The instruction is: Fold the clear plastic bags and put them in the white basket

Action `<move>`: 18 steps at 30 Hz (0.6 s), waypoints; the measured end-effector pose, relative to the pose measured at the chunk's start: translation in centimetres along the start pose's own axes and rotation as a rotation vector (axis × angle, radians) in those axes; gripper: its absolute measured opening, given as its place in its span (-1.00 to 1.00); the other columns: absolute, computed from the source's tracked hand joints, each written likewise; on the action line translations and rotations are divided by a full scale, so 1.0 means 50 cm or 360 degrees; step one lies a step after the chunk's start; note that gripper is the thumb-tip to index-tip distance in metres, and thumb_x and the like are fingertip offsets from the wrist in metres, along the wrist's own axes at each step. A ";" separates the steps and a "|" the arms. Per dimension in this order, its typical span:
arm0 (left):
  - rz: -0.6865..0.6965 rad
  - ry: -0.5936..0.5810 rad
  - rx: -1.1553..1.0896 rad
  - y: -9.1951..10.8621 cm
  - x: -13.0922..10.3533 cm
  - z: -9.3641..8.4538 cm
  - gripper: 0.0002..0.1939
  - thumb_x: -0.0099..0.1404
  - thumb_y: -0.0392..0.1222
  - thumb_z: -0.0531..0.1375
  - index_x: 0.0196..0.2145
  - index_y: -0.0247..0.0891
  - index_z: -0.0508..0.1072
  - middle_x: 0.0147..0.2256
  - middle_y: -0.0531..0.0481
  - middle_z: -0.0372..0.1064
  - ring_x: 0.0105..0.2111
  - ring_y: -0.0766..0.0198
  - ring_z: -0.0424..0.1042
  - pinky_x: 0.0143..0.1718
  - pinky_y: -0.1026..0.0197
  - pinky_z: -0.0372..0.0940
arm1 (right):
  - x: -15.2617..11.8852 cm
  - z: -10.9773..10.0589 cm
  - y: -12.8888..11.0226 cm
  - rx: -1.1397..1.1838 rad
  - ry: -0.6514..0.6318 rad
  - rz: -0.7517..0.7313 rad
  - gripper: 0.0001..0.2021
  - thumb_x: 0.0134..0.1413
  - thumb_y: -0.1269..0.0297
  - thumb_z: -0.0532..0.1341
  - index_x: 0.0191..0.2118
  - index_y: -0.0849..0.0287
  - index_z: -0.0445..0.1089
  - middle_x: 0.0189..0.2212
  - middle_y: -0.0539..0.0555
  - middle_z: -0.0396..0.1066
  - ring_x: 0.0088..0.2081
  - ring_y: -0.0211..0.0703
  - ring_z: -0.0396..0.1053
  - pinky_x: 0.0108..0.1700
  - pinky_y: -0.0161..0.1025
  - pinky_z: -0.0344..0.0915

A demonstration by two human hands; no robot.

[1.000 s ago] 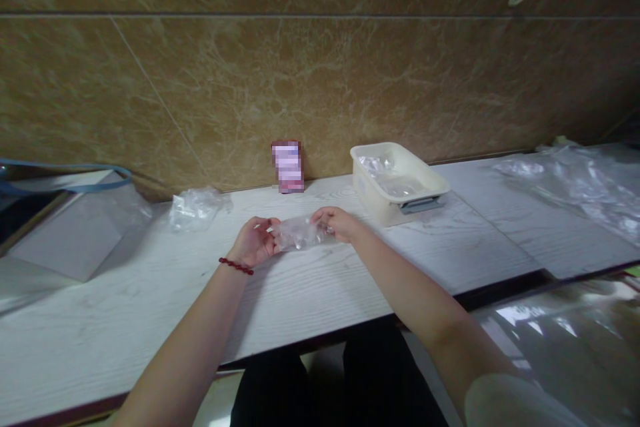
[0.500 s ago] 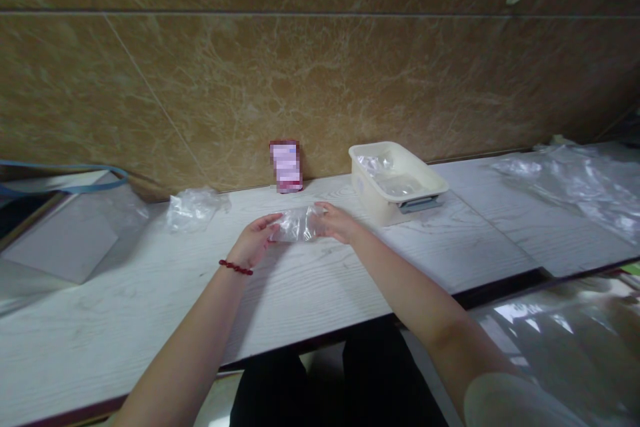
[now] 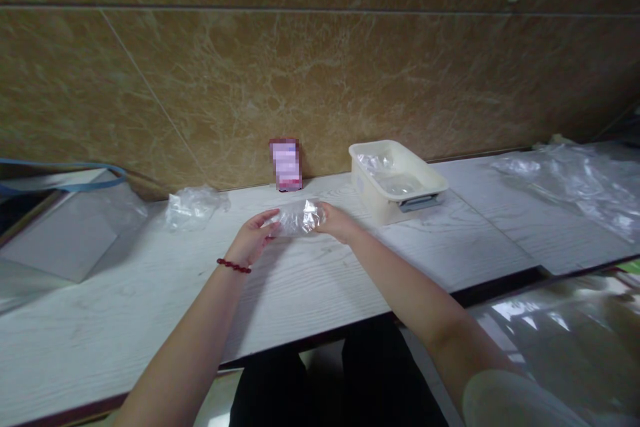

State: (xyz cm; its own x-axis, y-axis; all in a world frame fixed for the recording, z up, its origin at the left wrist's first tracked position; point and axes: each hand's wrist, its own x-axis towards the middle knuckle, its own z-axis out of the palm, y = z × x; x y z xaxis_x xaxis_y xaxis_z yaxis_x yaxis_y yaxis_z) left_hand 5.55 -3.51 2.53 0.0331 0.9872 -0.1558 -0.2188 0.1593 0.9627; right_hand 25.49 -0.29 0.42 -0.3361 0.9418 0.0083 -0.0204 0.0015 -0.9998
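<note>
Between my two hands is a small clear plastic bag, crinkled and shiny, held just above the white wood-grain table. My left hand, with a red bead bracelet at the wrist, grips the bag's left end between thumb and fingers. At the other end, my right hand is closed on the bag, its fingertips partly hidden behind the plastic. Whether anything lies inside the bag, I cannot tell.
A cream plastic bin with clear plastic items stands right of my hands. A blurred phone-like object leans on the wall. Crumpled clear plastic and a white box are at left; plastic sheeting lies at right.
The bag has tilted and creased differently, with brighter glints near its right end. Both hands keep hold of it and have barely shifted.
</note>
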 end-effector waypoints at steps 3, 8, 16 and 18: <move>-0.0054 -0.0019 0.0092 0.003 -0.002 -0.002 -0.52 -0.22 -0.31 0.32 -0.24 -0.29 0.41 -0.35 -0.01 0.38 -0.45 0.38 0.33 -0.39 0.32 0.24 | 0.006 -0.007 0.004 -0.0008 -0.0015 0.0012 -0.39 -0.46 0.45 0.34 -0.12 0.16 0.18 -0.34 0.00 0.35 -0.33 -0.29 0.31 -0.26 -0.31 0.23; -0.0125 -0.0133 0.0221 0.014 -0.009 -0.007 -0.52 -0.21 -0.31 0.32 -0.23 -0.29 0.42 -0.33 -0.01 0.39 -0.42 0.39 0.33 -0.32 0.31 0.23 | 0.001 -0.015 -0.010 0.0071 -0.0040 0.0208 -0.39 -0.46 0.46 0.34 -0.13 0.16 0.19 -0.45 -0.05 0.35 -0.45 -0.33 0.29 -0.42 -0.38 0.21; -0.0149 -0.0239 0.0374 0.028 -0.017 -0.015 -0.42 -0.17 -0.30 0.30 -0.11 -0.28 0.34 -0.36 0.01 0.39 -0.43 0.39 0.33 -0.34 0.31 0.23 | -0.019 -0.018 -0.048 -0.0062 -0.0066 0.0360 -0.68 -0.30 0.47 0.26 -0.28 0.20 0.27 -0.62 -0.10 0.30 -0.63 -0.43 0.17 -0.59 -0.47 0.04; -0.0140 -0.0238 0.0401 0.029 -0.018 -0.016 -0.42 -0.17 -0.30 0.30 -0.11 -0.28 0.34 -0.38 0.01 0.39 -0.45 0.38 0.33 -0.36 0.31 0.24 | -0.018 -0.018 -0.046 -0.0081 -0.0076 0.0311 -0.70 -0.29 0.48 0.25 -0.30 0.20 0.28 -0.59 -0.08 0.33 -0.59 -0.41 0.22 -0.53 -0.45 0.11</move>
State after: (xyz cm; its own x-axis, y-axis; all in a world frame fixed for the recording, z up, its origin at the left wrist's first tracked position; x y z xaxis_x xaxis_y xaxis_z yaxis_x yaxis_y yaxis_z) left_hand 4.43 -4.17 3.88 0.1883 0.9561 -0.2247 0.0396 0.2212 0.9744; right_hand 26.68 -0.83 2.69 -0.3732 0.9088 -0.1865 0.0967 -0.1618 -0.9821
